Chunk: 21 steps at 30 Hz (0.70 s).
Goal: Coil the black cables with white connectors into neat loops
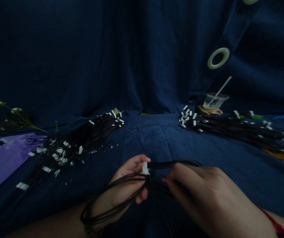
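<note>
My left hand point(125, 180) is closed around a bunch of thin black cords point(107, 211), pinching a small white tag point(145, 168) at the top of the bunch. The cords loop down past my left wrist. My right hand point(206, 195) is just to the right, fingers pinched on the same black cords where they arc over point(179, 162). Both hands are low in the middle, above dark blue cloth point(157, 138).
A heap of black cords with white tags point(77, 142) lies at the left, another heap point(231, 127) at the right. A clear cup with a stick point(215, 100) stands behind the right heap. Purple sheet point(3, 158) and small white flowers point(13, 115) lie far left. A blue curtain with eyelets point(218, 58) hangs behind.
</note>
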Motion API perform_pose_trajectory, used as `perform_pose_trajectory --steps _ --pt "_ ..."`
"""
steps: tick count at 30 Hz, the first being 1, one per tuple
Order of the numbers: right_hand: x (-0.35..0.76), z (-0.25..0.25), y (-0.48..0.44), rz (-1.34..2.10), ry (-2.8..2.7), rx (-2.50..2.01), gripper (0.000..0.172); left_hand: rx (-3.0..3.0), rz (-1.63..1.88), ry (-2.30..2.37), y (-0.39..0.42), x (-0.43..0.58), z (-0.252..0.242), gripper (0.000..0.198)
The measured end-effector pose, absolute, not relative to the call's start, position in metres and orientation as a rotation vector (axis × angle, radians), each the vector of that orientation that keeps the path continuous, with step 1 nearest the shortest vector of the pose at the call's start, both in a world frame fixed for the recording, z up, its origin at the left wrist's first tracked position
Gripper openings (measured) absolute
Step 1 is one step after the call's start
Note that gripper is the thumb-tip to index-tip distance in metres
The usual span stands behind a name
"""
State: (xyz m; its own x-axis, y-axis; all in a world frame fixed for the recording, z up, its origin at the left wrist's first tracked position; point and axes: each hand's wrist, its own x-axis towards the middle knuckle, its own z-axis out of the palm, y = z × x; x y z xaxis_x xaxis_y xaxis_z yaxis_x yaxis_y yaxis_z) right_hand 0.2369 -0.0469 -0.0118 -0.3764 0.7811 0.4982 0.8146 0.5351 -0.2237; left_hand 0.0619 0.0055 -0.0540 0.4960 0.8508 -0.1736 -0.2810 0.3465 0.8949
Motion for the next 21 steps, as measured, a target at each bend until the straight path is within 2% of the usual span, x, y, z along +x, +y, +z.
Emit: perform_pose_trajectory --steps 6,11,21 --pt "0.237 -0.008 -0.05 -0.293 -2.383 -1.22 0.014 1.01 0.822 0.674 0.01 0.065 -0.064 0.035" --pt "0.234 -0.012 -0.05 -0.253 -2.38 -1.218 0.01 1.056 0.79 0.703 0.009 0.067 -0.064 0.039" --pt "0.232 -0.025 -0.045 -0.265 -2.418 -1.136 0.022 1.029 0.765 0.769 0.006 0.068 -0.062 0.039"
